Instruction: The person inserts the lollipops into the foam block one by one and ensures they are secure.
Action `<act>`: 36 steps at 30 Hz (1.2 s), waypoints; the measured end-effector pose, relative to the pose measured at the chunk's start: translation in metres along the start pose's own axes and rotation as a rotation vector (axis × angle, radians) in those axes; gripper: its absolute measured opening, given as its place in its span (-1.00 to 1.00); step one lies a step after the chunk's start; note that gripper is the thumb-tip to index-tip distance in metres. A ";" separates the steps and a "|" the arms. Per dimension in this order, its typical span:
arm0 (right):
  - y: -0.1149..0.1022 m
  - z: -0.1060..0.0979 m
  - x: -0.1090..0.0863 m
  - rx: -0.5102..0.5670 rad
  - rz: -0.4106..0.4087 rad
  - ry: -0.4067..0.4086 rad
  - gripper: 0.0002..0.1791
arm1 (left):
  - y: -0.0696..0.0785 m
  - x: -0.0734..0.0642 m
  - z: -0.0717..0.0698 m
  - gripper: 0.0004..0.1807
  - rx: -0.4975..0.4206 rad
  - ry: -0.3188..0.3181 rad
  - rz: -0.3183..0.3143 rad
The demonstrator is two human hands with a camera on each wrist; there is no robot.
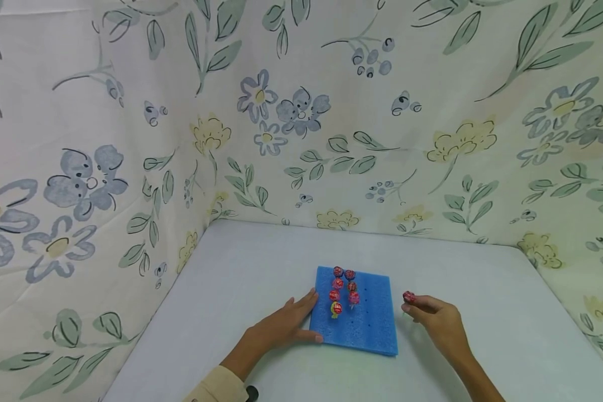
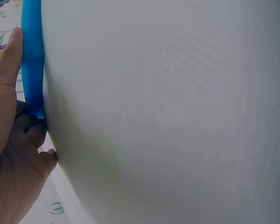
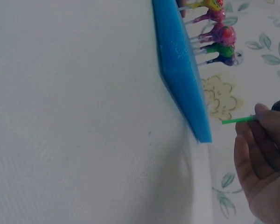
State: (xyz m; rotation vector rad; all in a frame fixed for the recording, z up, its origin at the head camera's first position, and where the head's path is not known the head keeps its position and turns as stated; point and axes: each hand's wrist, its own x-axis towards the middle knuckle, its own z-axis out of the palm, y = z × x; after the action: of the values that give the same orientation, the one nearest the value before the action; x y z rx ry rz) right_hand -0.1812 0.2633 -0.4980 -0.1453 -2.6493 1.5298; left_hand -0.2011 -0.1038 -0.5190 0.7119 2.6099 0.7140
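Observation:
A blue foam board (image 1: 379,338) lies flat on the white table, with two rows of wrapped lollipops (image 1: 336,308) standing upright in its left half. Along the board's left edge rests my left hand (image 1: 283,324), its thumb and fingers spread against the side. Off the right side of the board, my right hand (image 1: 443,326) pinches a lollipop (image 1: 408,296) with a dark red wrapper. Its green stick (image 3: 237,120) points out past the fingertips in the right wrist view, apart from the foam.
Small holes (image 1: 368,311) dot the board's right half. White table surface (image 1: 507,312) surrounds the board. A flower-patterned cloth (image 1: 301,184) hangs behind the table and at its sides. A small black round thing (image 1: 252,393) shows by the left sleeve.

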 end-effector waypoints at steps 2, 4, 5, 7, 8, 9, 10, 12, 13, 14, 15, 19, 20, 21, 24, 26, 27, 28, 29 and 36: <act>-0.002 0.002 -0.001 0.001 -0.002 -0.009 -0.62 | 0.000 0.000 0.000 0.16 -0.006 -0.001 -0.001; -0.004 0.005 -0.002 0.004 0.000 -0.019 -0.62 | -0.001 0.000 0.000 0.16 -0.011 -0.002 -0.002; -0.005 0.007 -0.003 0.007 0.002 -0.026 -0.62 | -0.001 0.001 0.000 0.16 -0.010 -0.004 0.000; -0.008 0.010 -0.004 0.018 0.004 -0.042 -0.63 | -0.001 0.001 0.000 0.16 -0.009 -0.003 0.003; -0.010 0.012 -0.005 0.025 0.003 -0.050 -0.64 | -0.002 0.001 0.000 0.16 -0.007 -0.002 0.004; -0.011 0.014 -0.006 0.036 0.001 -0.058 -0.64 | -0.001 0.001 0.000 0.16 -0.004 -0.002 0.005; -0.013 0.016 -0.006 0.045 0.000 -0.066 -0.65 | -0.001 0.001 0.000 0.16 -0.002 -0.001 0.006; -0.016 0.020 -0.008 0.056 -0.006 -0.081 -0.67 | -0.001 0.000 0.000 0.16 -0.004 0.001 0.005; -0.017 0.021 -0.008 0.059 -0.009 -0.086 -0.68 | -0.001 0.000 0.000 0.16 -0.004 0.002 0.004; -0.018 0.023 -0.008 0.062 -0.012 -0.091 -0.69 | -0.001 0.000 0.000 0.16 -0.006 0.002 0.004; -0.018 0.024 -0.008 0.060 -0.015 -0.096 -0.69 | -0.001 0.000 0.000 0.16 -0.007 0.002 0.003; -0.021 0.030 -0.009 0.062 -0.024 -0.114 -0.70 | 0.000 -0.001 0.000 0.16 -0.008 0.000 0.005; -0.021 0.031 -0.008 0.062 -0.028 -0.118 -0.71 | 0.000 0.000 0.000 0.16 -0.007 0.000 0.004; -0.022 0.032 -0.008 0.063 -0.031 -0.122 -0.71 | 0.000 0.000 -0.001 0.16 -0.007 -0.001 0.004; -0.023 0.036 -0.009 0.065 -0.041 -0.131 -0.73 | -0.001 0.000 0.000 0.16 -0.012 -0.003 0.000; -0.024 0.040 -0.008 0.066 -0.046 -0.134 -0.75 | -0.001 0.000 -0.001 0.15 -0.011 -0.002 -0.003; -0.025 0.042 -0.008 0.069 -0.046 -0.137 -0.76 | -0.001 0.000 -0.001 0.15 -0.011 -0.002 -0.004; -0.025 0.044 -0.007 0.076 -0.046 -0.140 -0.77 | -0.001 0.000 -0.001 0.15 -0.011 -0.002 -0.005; -0.025 0.046 -0.007 0.082 -0.045 -0.144 -0.77 | -0.002 0.001 0.000 0.15 -0.009 -0.002 -0.004; -0.029 0.058 -0.009 0.107 -0.055 -0.174 -0.80 | -0.001 0.000 0.000 0.14 -0.014 0.000 -0.005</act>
State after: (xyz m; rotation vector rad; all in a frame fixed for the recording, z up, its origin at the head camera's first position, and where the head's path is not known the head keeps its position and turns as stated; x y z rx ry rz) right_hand -0.1807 0.1978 -0.5021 0.0710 -2.6649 1.7356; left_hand -0.2012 -0.1044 -0.5193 0.7011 2.6032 0.7306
